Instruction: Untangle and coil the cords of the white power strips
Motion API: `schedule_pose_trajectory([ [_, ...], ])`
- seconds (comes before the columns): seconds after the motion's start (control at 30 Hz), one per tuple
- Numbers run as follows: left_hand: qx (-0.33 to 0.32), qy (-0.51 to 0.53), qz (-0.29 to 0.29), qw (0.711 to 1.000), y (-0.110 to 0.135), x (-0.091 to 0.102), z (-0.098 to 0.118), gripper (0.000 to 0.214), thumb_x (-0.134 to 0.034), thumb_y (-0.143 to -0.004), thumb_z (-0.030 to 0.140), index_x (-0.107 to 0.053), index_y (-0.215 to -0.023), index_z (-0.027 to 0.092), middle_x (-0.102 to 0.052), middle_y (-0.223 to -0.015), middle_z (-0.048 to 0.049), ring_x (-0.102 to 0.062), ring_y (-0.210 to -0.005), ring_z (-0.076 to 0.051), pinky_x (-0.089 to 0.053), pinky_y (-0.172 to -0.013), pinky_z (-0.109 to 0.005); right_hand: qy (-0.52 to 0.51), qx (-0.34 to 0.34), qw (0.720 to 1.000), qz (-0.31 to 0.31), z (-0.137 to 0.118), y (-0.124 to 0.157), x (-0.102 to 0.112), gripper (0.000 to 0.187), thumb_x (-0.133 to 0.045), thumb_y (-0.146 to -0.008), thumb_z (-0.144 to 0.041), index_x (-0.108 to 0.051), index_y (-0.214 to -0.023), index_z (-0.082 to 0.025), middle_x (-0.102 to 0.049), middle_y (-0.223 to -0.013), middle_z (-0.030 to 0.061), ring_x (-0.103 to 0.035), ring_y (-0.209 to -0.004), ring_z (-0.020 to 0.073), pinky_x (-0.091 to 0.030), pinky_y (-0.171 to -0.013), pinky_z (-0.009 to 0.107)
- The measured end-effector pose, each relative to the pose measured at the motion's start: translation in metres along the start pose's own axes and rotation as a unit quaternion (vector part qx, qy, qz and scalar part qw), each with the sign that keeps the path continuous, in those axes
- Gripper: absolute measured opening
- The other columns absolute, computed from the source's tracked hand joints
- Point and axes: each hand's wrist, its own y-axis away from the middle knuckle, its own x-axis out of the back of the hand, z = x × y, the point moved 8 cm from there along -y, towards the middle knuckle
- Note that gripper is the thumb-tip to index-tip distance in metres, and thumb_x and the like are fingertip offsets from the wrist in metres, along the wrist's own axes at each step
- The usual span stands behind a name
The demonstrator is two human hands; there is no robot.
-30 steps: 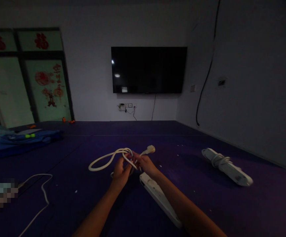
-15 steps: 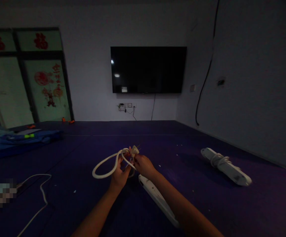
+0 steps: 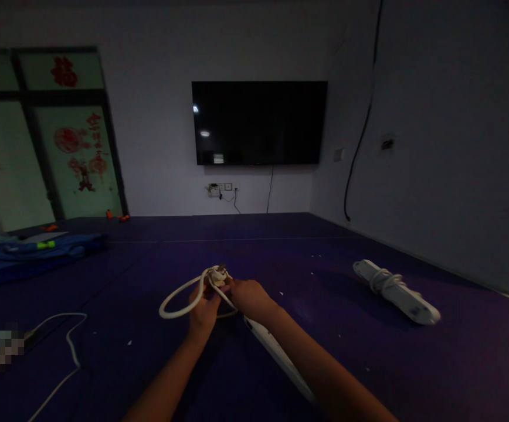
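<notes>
Cord loop (image 3: 188, 308) juts out beside left hand (image 3: 203, 313) over wide floor (image 3: 126, 299).

The cord (image 3: 179, 315) and plug (image 3: 217, 278) look like smooth, dull plastic — the pins (image 3: 222, 268) seem to be metal. The near power strip (image 3: 278, 358) and the wrapped power strip (image 3: 406, 299) have smooth plastic casings. The floor (image 3: 149, 275) looks matt; the television (image 3: 260, 123) has a glossy screen — the wall (image 3: 149, 129) is matt. The bundle (image 3: 74, 245) is creased cloth.
</notes>
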Motion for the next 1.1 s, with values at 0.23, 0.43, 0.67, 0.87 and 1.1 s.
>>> schedule_pose_trajectory([
  [0.23,0.012,0.05,0.007,0.999,0.001,-0.001,0.001,0.039,-0.063,-0.07,0.039,-0.056,-0.1,0.015,-0.065,-0.104,-0.0121,-0.062,-0.097,-0.024,-0.048,-0.086,-0.036,-0.07,0.016,0.997,0.009,-0.006,-0.001,0.015,0.03,-0.045,-0.084,-0.023,-0.056,-0.11,-0.014,-0.069,-0.085,0.0121,-0.065,-0.067,0.0181,-0.04,-0.055,0.023],
  [0.43,0.018,0.05,0.007,0.999,0.005,0.005,0.005,0.041,-0.061,-0.073,0.037,-0.047,-0.106,0.019,-0.062,-0.101,-0.0076,-0.063,-0.091,-0.018,-0.05,-0.078,-0.03,-0.164,0.037,0.985,0.039,-0.006,0.002,0.037,0.035,-0.053,-0.081,-0.045,-0.069,-0.066,-0.018,-0.065,-0.061,0.003,-0.056,-0.057,0.0112,-0.027,-0.05,0.021],
  [0.67,0.007,0.049,0.004,0.999,-0.001,0.008,0.009,0.038,-0.061,-0.07,0.032,-0.047,-0.103,0.02,-0.061,-0.096,-0.0059,-0.061,-0.088,-0.017,-0.048,-0.078,-0.029,-0.13,0.032,0.989,0.058,-0.01,0.003,0.048,0.017,-0.056,-0.08,-0.034,-0.069,-0.083,-0.023,-0.069,-0.084,0.0026,-0.06,-0.075,0.0142,-0.032,-0.058,0.022],
  [0.87,-0.011,0.0,-0.052,0.999,-0.001,0.001,0.022,0.027,-0.057,-0.066,0.02,-0.053,-0.092,0.017,-0.06,-0.085,-0.0031,-0.058,-0.081,-0.017,-0.046,-0.075,-0.029,-0.248,-0.06,0.95,0.179,0.019,-0.002,0.048,0.021,-0.046,-0.085,-0.031,-0.061,-0.08,-0.018,-0.064,-0.074,0.003,-0.056,-0.066,0.0128,-0.032,-0.056,0.022],
  [1.1,-0.08,-0.03,-0.027,0.996,0.013,0.005,0.042,0.01,-0.052,-0.068,0.013,-0.053,-0.077,0.019,-0.056,-0.073,-0.0004,-0.055,-0.069,-0.014,-0.045,-0.066,-0.026,-0.369,-0.195,0.836,0.357,0.084,0.014,0.045,0.031,-0.037,-0.086,-0.039,-0.052,-0.067,-0.018,-0.055,-0.058,0.0023,-0.049,-0.053,0.0129,-0.034,-0.052,0.024],
])
